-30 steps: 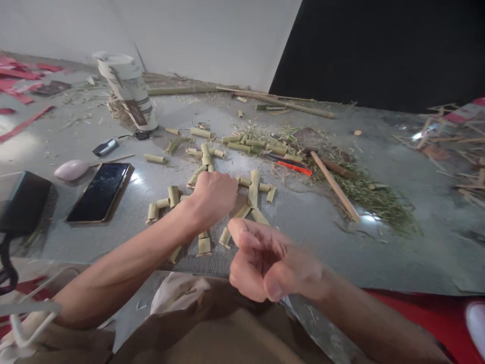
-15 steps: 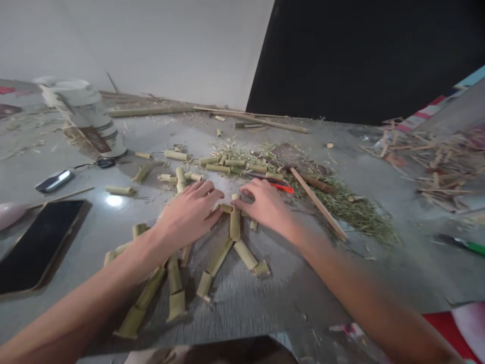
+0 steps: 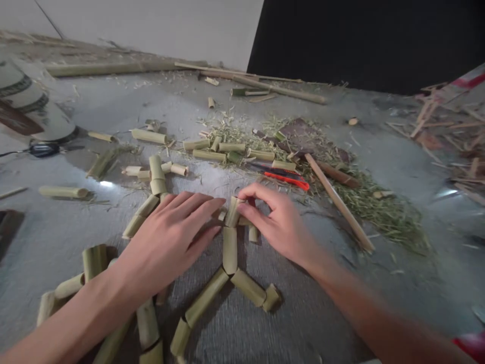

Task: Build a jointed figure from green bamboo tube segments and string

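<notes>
Well inside the table's (image 3: 159, 108) far edge, your bamboo figure (image 3: 229, 258) has torso (image 3: 229, 247) and legs (image 3: 206, 297) placed, arms (image 3: 253, 234) partly covered. Your right hand (image 3: 278, 222) pinches its top segment (image 3: 232, 212); I can't tell your left hand's (image 3: 166, 242) hold.

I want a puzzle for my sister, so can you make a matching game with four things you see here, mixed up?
1. Right hand
2. Cutter
3. Shavings
4. Stick

A. Green, in a heap
B. Long, straight, light brown
C. Fingertips at a bamboo piece
D. Red and black

Pairs: 1-C, 2-D, 3-A, 4-B
</notes>
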Demonstrator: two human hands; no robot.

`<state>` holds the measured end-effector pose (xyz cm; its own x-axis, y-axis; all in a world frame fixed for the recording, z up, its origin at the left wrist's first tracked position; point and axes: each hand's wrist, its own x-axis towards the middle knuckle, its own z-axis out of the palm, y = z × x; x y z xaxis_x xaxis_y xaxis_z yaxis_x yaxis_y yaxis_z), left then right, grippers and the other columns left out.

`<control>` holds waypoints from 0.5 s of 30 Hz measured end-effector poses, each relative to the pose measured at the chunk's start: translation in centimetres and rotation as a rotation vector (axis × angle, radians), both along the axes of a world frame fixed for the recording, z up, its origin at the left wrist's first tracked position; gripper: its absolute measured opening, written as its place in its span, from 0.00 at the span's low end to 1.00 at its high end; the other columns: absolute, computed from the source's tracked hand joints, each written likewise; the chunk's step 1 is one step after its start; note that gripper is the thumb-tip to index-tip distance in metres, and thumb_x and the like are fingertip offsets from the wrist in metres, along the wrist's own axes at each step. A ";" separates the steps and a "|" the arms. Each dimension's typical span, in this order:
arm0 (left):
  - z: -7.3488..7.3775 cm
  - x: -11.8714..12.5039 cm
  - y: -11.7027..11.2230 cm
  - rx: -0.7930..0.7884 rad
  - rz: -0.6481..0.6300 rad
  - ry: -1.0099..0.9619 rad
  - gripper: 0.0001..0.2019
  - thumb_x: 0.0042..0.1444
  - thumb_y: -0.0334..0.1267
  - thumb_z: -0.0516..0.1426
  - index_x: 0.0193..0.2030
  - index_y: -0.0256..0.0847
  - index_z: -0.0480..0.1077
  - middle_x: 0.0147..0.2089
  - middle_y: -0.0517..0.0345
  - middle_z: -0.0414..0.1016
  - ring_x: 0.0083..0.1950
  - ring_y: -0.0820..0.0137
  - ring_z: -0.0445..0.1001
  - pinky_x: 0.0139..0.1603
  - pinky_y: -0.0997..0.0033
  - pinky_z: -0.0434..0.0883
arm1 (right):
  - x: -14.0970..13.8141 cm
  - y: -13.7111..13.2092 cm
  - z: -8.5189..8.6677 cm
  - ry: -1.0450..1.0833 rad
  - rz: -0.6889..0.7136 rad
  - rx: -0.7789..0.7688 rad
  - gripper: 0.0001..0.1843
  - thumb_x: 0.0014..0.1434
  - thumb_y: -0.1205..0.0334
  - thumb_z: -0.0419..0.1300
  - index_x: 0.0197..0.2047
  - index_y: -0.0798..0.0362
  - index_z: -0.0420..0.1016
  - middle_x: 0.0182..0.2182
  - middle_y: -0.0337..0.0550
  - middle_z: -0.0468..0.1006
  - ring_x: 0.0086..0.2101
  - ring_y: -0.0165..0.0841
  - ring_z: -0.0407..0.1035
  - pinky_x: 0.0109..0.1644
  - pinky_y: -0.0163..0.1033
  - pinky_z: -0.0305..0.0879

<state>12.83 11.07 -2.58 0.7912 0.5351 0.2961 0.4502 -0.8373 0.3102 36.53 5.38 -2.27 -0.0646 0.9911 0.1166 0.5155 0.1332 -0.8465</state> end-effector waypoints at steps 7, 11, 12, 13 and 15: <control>0.0 -0.4 0.7 -0.068 -0.053 -0.056 0.09 0.77 0.37 0.55 0.59 0.42 0.73 0.51 0.54 0.83 0.49 0.60 0.78 0.51 0.59 0.69 | 0.1 -0.3 0.0 0.109 -0.010 -0.048 0.06 0.74 0.56 0.63 0.44 0.47 0.77 0.38 0.39 0.78 0.40 0.34 0.71 0.40 0.38 0.66; 0.1 -0.5 0.6 -0.062 -0.042 -0.059 0.06 0.76 0.36 0.58 0.55 0.41 0.74 0.47 0.55 0.82 0.46 0.61 0.77 0.51 0.59 0.68 | 0.0 -0.4 -0.3 0.106 -0.010 -0.013 0.07 0.74 0.55 0.63 0.44 0.47 0.77 0.39 0.39 0.78 0.41 0.34 0.71 0.44 0.39 0.67; 0.1 -0.6 0.5 -0.056 -0.044 -0.059 0.06 0.76 0.36 0.58 0.54 0.41 0.74 0.46 0.56 0.81 0.46 0.61 0.77 0.50 0.59 0.68 | 0.0 -0.4 -0.4 0.101 -0.010 -0.003 0.07 0.74 0.55 0.63 0.44 0.47 0.77 0.39 0.39 0.78 0.42 0.34 0.71 0.44 0.39 0.67; 0.1 -0.6 0.5 -0.052 -0.049 -0.059 0.06 0.76 0.35 0.58 0.54 0.41 0.74 0.46 0.56 0.81 0.45 0.62 0.76 0.50 0.59 0.67 | 0.0 -0.4 -0.5 0.095 -0.011 0.007 0.07 0.74 0.55 0.62 0.44 0.47 0.76 0.39 0.39 0.77 0.41 0.33 0.71 0.44 0.39 0.67; 0.1 -0.7 0.4 -0.047 -0.054 -0.060 0.06 0.76 0.35 0.58 0.54 0.41 0.74 0.45 0.56 0.81 0.44 0.62 0.76 0.50 0.59 0.67 | 0.0 -0.4 -0.6 0.088 -0.012 0.027 0.07 0.74 0.55 0.62 0.44 0.47 0.76 0.39 0.38 0.77 0.41 0.33 0.70 0.44 0.39 0.67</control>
